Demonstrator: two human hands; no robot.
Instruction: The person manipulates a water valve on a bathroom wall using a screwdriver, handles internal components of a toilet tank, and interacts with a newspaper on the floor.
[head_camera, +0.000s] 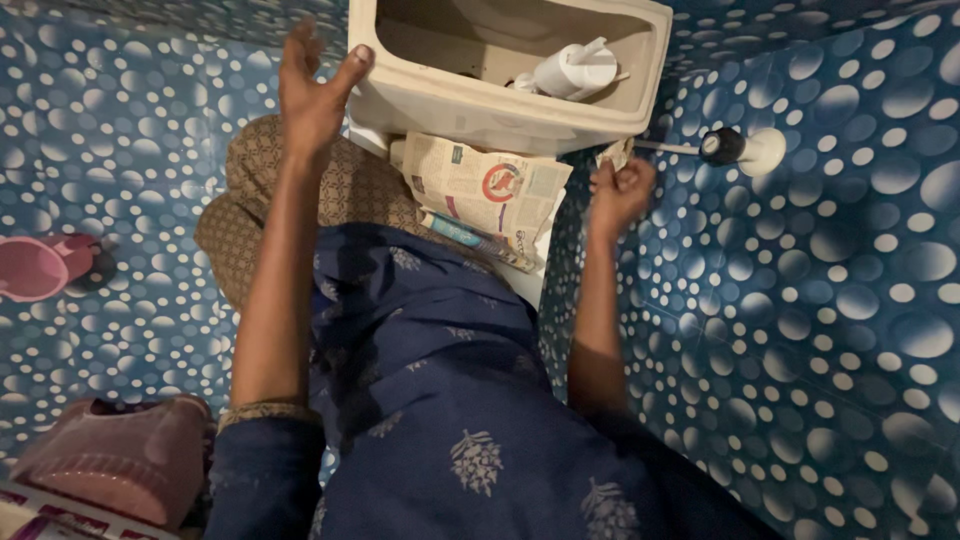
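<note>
My left hand (312, 88) is raised with fingers spread, its thumb touching the left rim of an open cream toilet tank (420, 100). Inside the tank sits a white plastic fill mechanism (572, 70). My right hand (620, 190) is closed around a small crumpled scrap of paper (614, 153), just below the tank's right corner. Folded newspaper (487, 192) lies below the tank, between my arms. My dark blue patterned clothing fills the lower middle.
A water valve with a black knob and white wall flange (740, 148) sticks out of the blue dotted tile wall at right. A brown patterned cloth (250, 215) covers the seat. A pink bucket (115, 455) stands at lower left and a pink object (35, 265) at far left.
</note>
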